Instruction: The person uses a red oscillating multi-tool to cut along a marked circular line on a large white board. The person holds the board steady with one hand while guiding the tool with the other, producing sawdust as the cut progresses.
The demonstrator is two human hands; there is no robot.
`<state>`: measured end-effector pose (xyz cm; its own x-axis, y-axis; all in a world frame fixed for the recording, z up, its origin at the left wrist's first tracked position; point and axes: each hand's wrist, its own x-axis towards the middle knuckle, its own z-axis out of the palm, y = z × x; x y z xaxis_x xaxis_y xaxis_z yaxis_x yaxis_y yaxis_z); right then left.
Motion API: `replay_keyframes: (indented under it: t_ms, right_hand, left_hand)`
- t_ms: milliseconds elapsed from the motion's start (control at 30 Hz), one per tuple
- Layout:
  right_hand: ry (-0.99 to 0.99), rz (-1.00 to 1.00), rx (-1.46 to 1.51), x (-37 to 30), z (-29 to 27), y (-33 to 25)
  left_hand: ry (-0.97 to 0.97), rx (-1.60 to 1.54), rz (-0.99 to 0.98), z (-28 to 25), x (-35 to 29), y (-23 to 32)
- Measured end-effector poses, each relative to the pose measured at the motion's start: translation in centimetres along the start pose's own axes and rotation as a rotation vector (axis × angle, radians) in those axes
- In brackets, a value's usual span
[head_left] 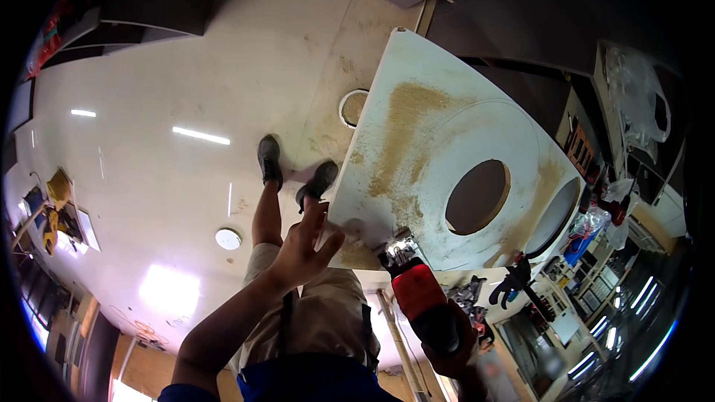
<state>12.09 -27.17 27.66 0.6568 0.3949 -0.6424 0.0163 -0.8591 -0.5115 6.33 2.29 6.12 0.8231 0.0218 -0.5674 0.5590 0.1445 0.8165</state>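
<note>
My right hand (460,350) is wrapped round the rear of a red and black jigsaw (418,290). The jigsaw's metal front rests at the near edge of a white board (395,67), by its lower left part. Brown sawdust (406,130) lies in streaks over that board. One round hole (478,197) is cut through the middle of it, and a second large opening (555,219) shows near its right edge. My left hand (302,249) is raised in the air left of the board, holding nothing, its fingers loosely bent and apart.
A black clamp (515,281) sits at the board's near right edge. On the pale floor are a white disc (228,238) and a white-rimmed round piece (351,109) partly under the board. Dark panels (521,22) stand behind; plastic bags (637,97) hang at right. My shoes (319,180) are close to the board.
</note>
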Motion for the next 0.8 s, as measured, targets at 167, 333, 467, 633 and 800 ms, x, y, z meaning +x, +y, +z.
replay_keyframes:
  t_ms: [167, 333, 467, 633, 800]
  right_hand:
    - [0.081, 0.070, -0.007, -0.1, 0.7, -1.5]
    - [0.115, 0.019, -0.030, 0.2, 1.4, -1.4]
    - [0.062, 0.058, 0.043, 0.6, 0.8, -1.5]
    - [0.007, 0.240, 0.126, 0.0, 0.8, -1.8]
    - [0.051, 0.085, 0.031, 0.4, 0.9, -1.0]
  left_hand:
    - [0.055, 0.014, 0.032, 1.6, 0.6, -1.4]
    - [0.082, 0.001, 0.076, 2.0, 0.9, -1.8]
    - [0.064, 0.044, 0.081, 1.9, 0.9, -2.4]
    - [0.033, 0.067, 0.070, 1.6, 0.9, -1.9]
    - [0.004, 0.081, 0.055, 1.2, 0.9, -1.9]
